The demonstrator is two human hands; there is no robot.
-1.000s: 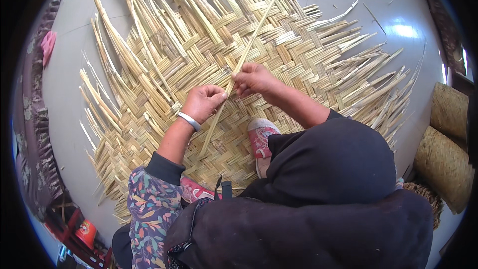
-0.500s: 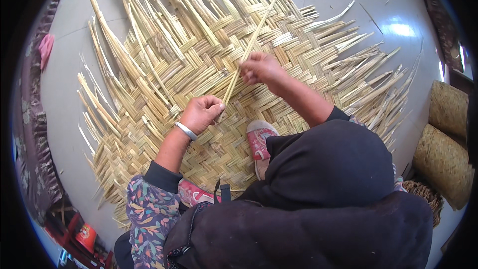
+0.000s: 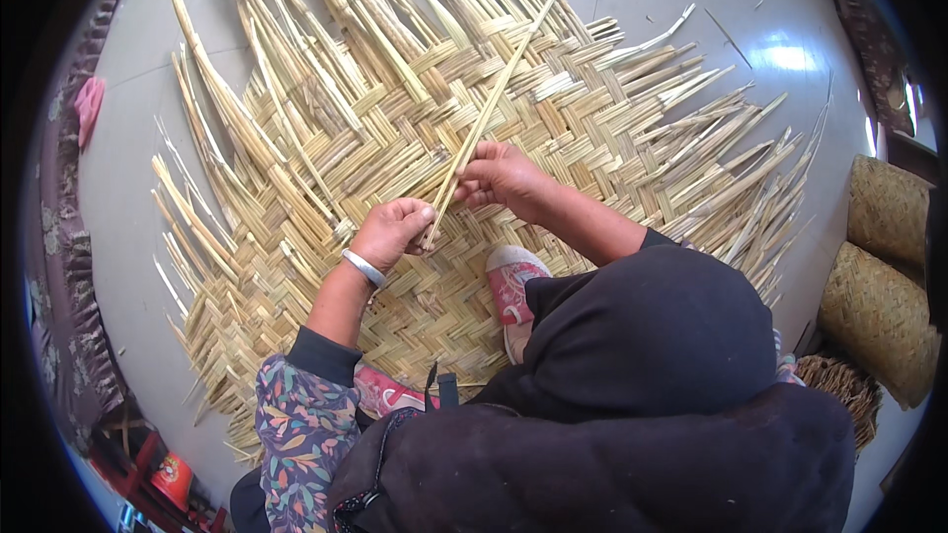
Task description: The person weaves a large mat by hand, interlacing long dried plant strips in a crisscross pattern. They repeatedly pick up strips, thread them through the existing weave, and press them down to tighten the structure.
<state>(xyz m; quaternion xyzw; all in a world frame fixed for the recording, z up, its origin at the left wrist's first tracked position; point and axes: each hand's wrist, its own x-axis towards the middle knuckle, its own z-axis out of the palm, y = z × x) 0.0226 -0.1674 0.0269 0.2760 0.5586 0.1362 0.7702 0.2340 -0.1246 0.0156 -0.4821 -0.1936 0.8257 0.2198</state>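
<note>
The left hand [image 3: 392,230] closes its grip on the lower end of a long reed strip [image 3: 499,96], and the right hand [image 3: 504,176] pinches it just above. From both grips the strip slants up and away over the woven reed mat [image 3: 592,128] — which lies beneath both hands on the floor [image 3: 128,138].

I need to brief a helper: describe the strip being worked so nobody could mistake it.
A big woven straw mat covers the grey floor. At its middle, the left hand and right hand grip one long pale strip. Unlike the woven strips, it lies loose on top, running diagonally past the mat's far edge.
</note>
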